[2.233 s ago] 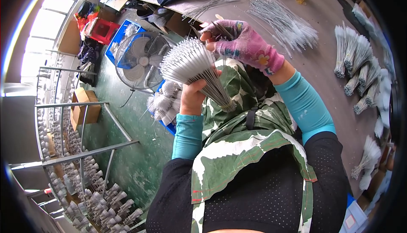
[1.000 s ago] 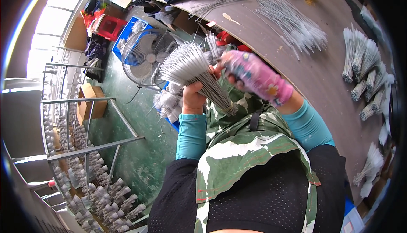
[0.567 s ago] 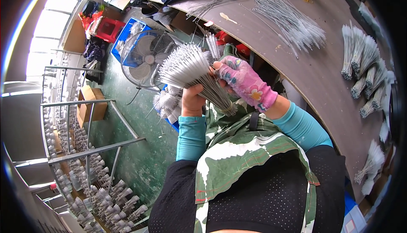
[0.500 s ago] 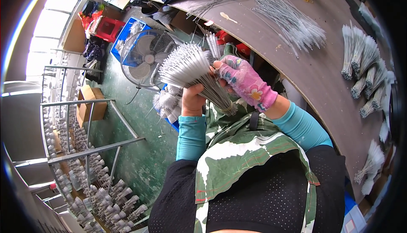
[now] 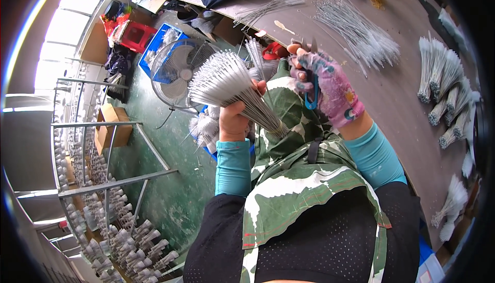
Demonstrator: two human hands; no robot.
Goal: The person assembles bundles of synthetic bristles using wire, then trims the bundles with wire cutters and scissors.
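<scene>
My left hand (image 5: 233, 121) is closed round a thick bundle of thin wire brushes (image 5: 219, 79). Their white bristle ends fan out toward the upper left, and the grey wire stems gather to a point over my lap. To the right, apart from the bundle, my right hand (image 5: 332, 89) wears a pink patterned fingerless glove. Its fingers are wrapped round a pair of scissors with a blue handle (image 5: 311, 99); the dark blades point up, and the glove hides part of them.
Loose brushes (image 5: 356, 33) lie spread on the brown table (image 5: 407, 123), with tied brush bundles (image 5: 443, 71) at its right. Left of my hands stand a floor fan (image 5: 180, 74), a blue crate (image 5: 157, 51) and a metal rack (image 5: 118, 182). More brushes sit below the fan.
My right hand has left the bundle and moved up and to the right, and scissors now show in it. The left hand keeps its hold on the brushes.
</scene>
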